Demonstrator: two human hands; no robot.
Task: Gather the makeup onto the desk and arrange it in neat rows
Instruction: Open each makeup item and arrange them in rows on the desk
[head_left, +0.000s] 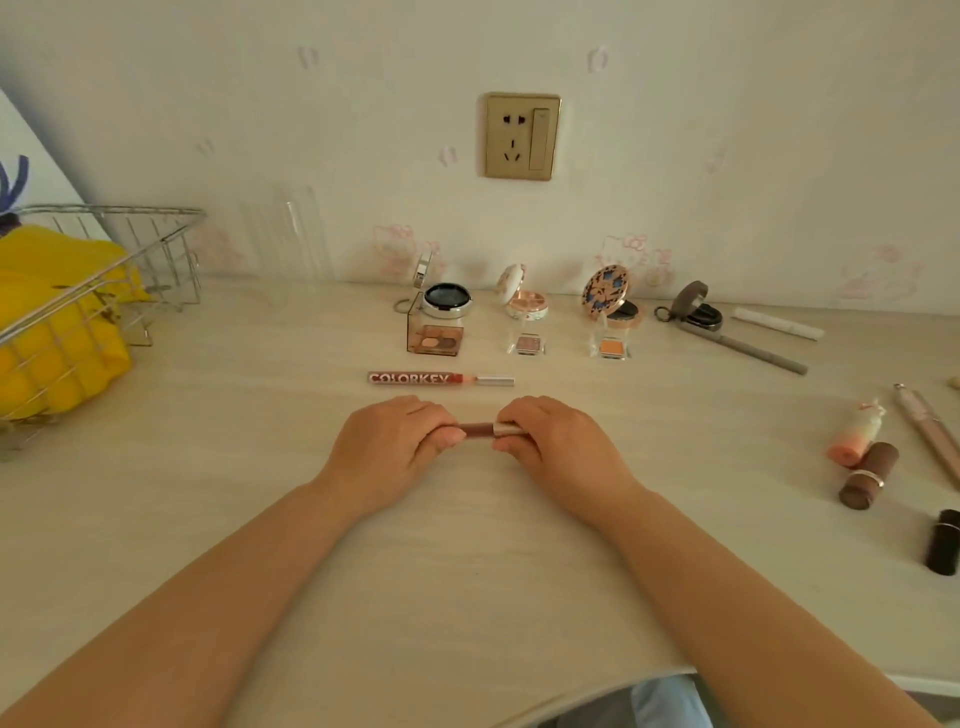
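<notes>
Both hands are on one small lip gloss tube (480, 430), held horizontal just above the worktop (260, 467), centre frame. Left hand (395, 441): grip closed, fingers curled round the dark reddish body end. Right hand (550, 441): grip closed, fingers and thumb pinching the pale silvery cap end. Only the short middle section of the tube shows between them; no label readable on it.

Just beyond the hands lies a second gloss (440, 379), flat, parallel to the worktop edge, red body with a silver cap pointing right. White lettering reads "COLORKEY".

Back row near the wall, left to right:
- silver round compact (445, 300), lid up
- white floral compact (525, 304), lid up
- blue-and-gold patterned compact (613, 301), lid up
- grey oval compact (698, 309), lid up

Row in front of it: brown eyeshadow quad (435, 340) with clear lid open, small pink single shadow (527, 345), small orange single shadow (613, 348).

Right side, not in rows: grey pencil (748, 349) lying diagonal, white stick (778, 323) behind it, peach-white tube (857, 434), brown lipstick (870, 475) with a silver band lying touching it, pink pen-like item (930, 436), dark lipstick (944, 540) at the frame edge. No writing legible on any of these.

Left: wire basket (130, 249) holding something yellow. Wall has a gold socket plate (522, 136) and faint Hello Kitty wallpaper print.
</notes>
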